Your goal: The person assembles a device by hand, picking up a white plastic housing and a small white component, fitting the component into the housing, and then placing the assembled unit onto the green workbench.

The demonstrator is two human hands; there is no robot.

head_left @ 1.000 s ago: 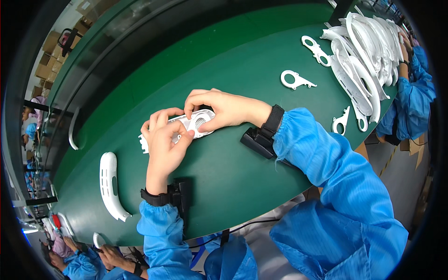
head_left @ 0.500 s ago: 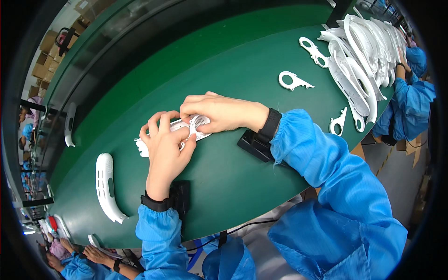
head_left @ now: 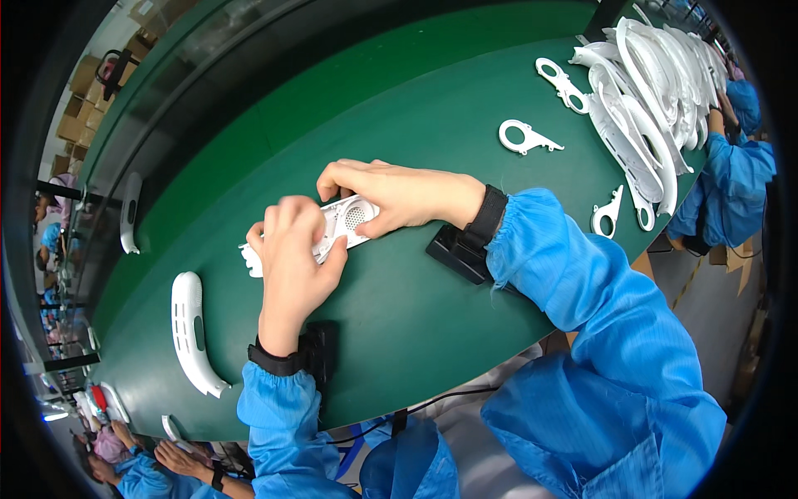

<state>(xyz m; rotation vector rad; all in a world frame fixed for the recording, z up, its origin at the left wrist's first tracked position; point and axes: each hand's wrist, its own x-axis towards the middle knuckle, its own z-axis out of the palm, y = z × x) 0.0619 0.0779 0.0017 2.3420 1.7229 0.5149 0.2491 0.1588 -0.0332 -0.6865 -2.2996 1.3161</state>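
Observation:
A long white plastic casing (head_left: 339, 223), with a round perforated grille (head_left: 357, 216) near one end, lies open side up under my hands. My right hand (head_left: 411, 195) grips its right end, thumb at the near edge beside the grille and fingers over the far edge. Over its left part, my left hand (head_left: 291, 266) is closed, with bent, slightly blurred fingers and the thumb at the near edge. These fingers hide much of the casing's middle; its notched left end (head_left: 251, 259) shows past them. Whether a smaller piece sits under the left fingers cannot be made out.
A curved white cover (head_left: 188, 333) lies on the green table (head_left: 399, 358) to the left. At right are loose white ring brackets (head_left: 525, 138) and a heap of white casings (head_left: 657, 91). Co-workers in blue sleeves (head_left: 736, 187) work at the right and lower left.
My right fingers have drawn back from the grille, which shows more fully. The white ring piece seen between my hands is no longer visible there. My left fingers have shifted over the casing.

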